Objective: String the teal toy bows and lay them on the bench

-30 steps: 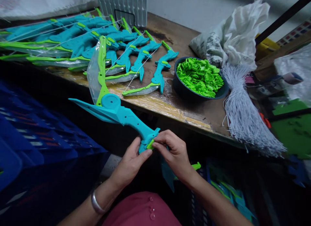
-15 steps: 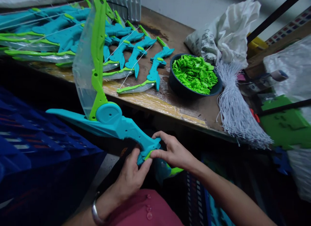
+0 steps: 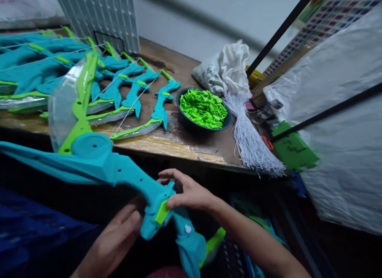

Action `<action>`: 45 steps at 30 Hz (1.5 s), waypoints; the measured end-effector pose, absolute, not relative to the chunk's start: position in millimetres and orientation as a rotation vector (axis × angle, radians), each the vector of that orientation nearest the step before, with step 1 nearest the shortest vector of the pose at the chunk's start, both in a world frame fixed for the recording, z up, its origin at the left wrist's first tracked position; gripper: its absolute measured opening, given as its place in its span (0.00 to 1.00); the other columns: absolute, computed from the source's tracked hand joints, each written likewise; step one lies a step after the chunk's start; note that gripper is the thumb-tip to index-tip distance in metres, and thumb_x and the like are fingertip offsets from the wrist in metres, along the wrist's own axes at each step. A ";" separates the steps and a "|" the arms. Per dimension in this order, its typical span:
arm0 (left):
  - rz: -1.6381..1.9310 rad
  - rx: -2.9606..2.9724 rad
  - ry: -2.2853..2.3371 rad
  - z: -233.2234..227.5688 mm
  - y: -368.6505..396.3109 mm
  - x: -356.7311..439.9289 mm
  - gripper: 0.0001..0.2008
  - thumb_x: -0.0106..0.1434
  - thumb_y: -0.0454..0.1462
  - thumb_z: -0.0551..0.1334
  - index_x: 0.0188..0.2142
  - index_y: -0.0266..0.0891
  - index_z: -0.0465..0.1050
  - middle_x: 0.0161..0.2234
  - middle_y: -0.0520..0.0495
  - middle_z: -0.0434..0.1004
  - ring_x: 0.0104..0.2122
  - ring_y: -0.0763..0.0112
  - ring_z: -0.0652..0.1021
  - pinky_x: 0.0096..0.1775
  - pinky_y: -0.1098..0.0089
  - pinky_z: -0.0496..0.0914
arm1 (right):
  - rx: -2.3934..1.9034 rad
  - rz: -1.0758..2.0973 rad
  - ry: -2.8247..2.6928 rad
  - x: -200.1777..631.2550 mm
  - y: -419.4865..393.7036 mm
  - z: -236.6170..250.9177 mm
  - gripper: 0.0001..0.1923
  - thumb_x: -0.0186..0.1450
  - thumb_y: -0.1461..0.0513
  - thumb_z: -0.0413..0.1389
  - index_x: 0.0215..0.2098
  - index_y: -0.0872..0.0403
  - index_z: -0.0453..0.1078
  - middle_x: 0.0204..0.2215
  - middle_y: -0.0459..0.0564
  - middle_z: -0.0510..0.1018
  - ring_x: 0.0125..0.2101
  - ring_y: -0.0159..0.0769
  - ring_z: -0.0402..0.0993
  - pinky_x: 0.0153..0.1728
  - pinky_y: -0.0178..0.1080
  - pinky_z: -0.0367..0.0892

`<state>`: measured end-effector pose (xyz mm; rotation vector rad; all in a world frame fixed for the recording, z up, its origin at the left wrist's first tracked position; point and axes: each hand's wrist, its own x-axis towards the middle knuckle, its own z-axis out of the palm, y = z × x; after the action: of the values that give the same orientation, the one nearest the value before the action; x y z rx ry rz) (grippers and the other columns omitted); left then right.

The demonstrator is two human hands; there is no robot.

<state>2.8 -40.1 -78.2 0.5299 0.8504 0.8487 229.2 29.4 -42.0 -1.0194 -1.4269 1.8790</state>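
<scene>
A large blue toy bow [image 3: 131,170] with a bright green limb and clear plastic panel is tilted across the front, below the table edge. My right hand [image 3: 191,192] grips its middle, the thumb pressed at a small green clip [image 3: 162,212] there and the fingers curled behind. From the lower left, my left hand [image 3: 116,238] rests against the grip, with its fingertips partly hidden behind the blue plastic. The bow's other end points down in front of me, showing a second green limb [image 3: 211,246].
Several finished-looking strung bows [image 3: 135,87] lie on the brown table [image 3: 205,150]. A dark bowl [image 3: 205,128] full of green clips stands near a bundle of white strings [image 3: 253,138] and a white sack [image 3: 223,69]. Blue crates [image 3: 36,234] stand low left; black bars [image 3: 328,110] cross the right.
The bow has turned and come nearer, shifting left in view. My left hand has slid down and away from the green clip; my right thumb stays at it.
</scene>
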 end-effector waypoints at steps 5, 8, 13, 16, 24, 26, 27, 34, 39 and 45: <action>0.814 0.661 0.669 -97.4 -15.5 -1.6 0.35 0.52 0.53 0.74 0.58 0.49 0.75 0.54 0.39 0.78 0.50 0.43 0.78 0.52 0.54 0.73 | -1.198 1.977 -1.551 219.1 26.7 -29.8 0.53 0.44 0.49 0.78 0.63 0.48 0.63 0.53 0.51 0.75 0.53 0.45 0.73 0.50 0.41 0.70; 0.843 0.808 0.466 -130.0 0.9 1.2 0.42 0.36 0.59 0.78 0.51 0.48 0.80 0.45 0.40 0.80 0.39 0.50 0.80 0.43 0.57 0.75 | -1.287 1.632 -1.838 219.1 34.6 -14.3 0.40 0.51 0.48 0.75 0.57 0.50 0.71 0.45 0.48 0.80 0.43 0.40 0.77 0.40 0.36 0.71; 0.998 0.722 0.640 -144.9 -1.1 5.9 0.31 0.40 0.59 0.77 0.39 0.43 0.80 0.36 0.43 0.79 0.35 0.57 0.78 0.38 0.60 0.75 | -1.501 0.450 -2.084 262.3 134.7 21.0 0.08 0.70 0.58 0.60 0.41 0.53 0.78 0.36 0.46 0.82 0.36 0.31 0.76 0.40 0.32 0.68; 0.994 0.423 1.038 -115.2 -11.7 11.1 0.31 0.52 0.54 0.74 0.51 0.43 0.75 0.44 0.41 0.81 0.43 0.49 0.80 0.43 0.58 0.76 | -1.893 0.045 -2.100 299.9 216.7 25.4 0.06 0.67 0.64 0.61 0.40 0.56 0.79 0.39 0.52 0.82 0.41 0.39 0.77 0.44 0.38 0.67; 0.965 0.231 1.097 -74.5 -6.8 32.7 0.39 0.55 0.46 0.75 0.63 0.42 0.67 0.49 0.40 0.83 0.46 0.48 0.82 0.45 0.61 0.78 | -2.022 0.026 -2.246 330.9 289.8 -10.6 0.05 0.59 0.67 0.63 0.34 0.55 0.80 0.35 0.51 0.82 0.39 0.43 0.75 0.41 0.38 0.65; 0.972 0.215 1.069 -74.2 -5.7 32.8 0.39 0.57 0.45 0.74 0.65 0.43 0.66 0.52 0.40 0.82 0.52 0.46 0.80 0.50 0.59 0.77 | -2.011 -0.008 -2.216 333.3 290.4 -11.0 0.06 0.59 0.67 0.62 0.35 0.55 0.80 0.36 0.51 0.82 0.40 0.43 0.76 0.42 0.38 0.66; 0.974 0.217 1.049 -73.6 -5.3 32.2 0.38 0.58 0.45 0.73 0.65 0.43 0.66 0.53 0.40 0.81 0.54 0.45 0.79 0.53 0.58 0.76 | -2.005 -0.031 -2.187 334.9 290.1 -9.2 0.07 0.60 0.66 0.61 0.36 0.56 0.80 0.37 0.52 0.81 0.41 0.44 0.76 0.43 0.38 0.66; 0.994 0.389 0.845 -67.5 -4.4 32.3 0.28 0.61 0.40 0.71 0.60 0.39 0.73 0.60 0.36 0.75 0.62 0.42 0.71 0.62 0.49 0.68 | -1.590 -0.002 -2.036 317.0 225.3 19.3 0.19 0.68 0.69 0.50 0.54 0.56 0.74 0.43 0.54 0.78 0.38 0.39 0.76 0.47 0.41 0.69; 1.001 0.521 0.826 -75.4 -13.5 37.5 0.27 0.63 0.41 0.70 0.60 0.37 0.72 0.60 0.36 0.75 0.62 0.46 0.71 0.65 0.52 0.64 | -1.218 0.952 -2.186 266.2 104.7 30.3 0.17 0.70 0.61 0.58 0.56 0.52 0.70 0.33 0.45 0.77 0.31 0.33 0.74 0.35 0.34 0.70; 0.984 0.708 0.886 -79.6 -26.4 36.7 0.26 0.63 0.42 0.70 0.59 0.37 0.71 0.61 0.38 0.74 0.62 0.50 0.72 0.63 0.55 0.67 | -1.038 1.330 -2.223 237.1 32.2 2.4 0.04 0.72 0.62 0.58 0.42 0.53 0.75 0.37 0.48 0.78 0.38 0.34 0.75 0.41 0.35 0.70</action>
<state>36.7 -26.4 -79.6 0.7084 0.8858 0.9843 237.1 32.2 2.4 -1.0381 -2.2231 1.3298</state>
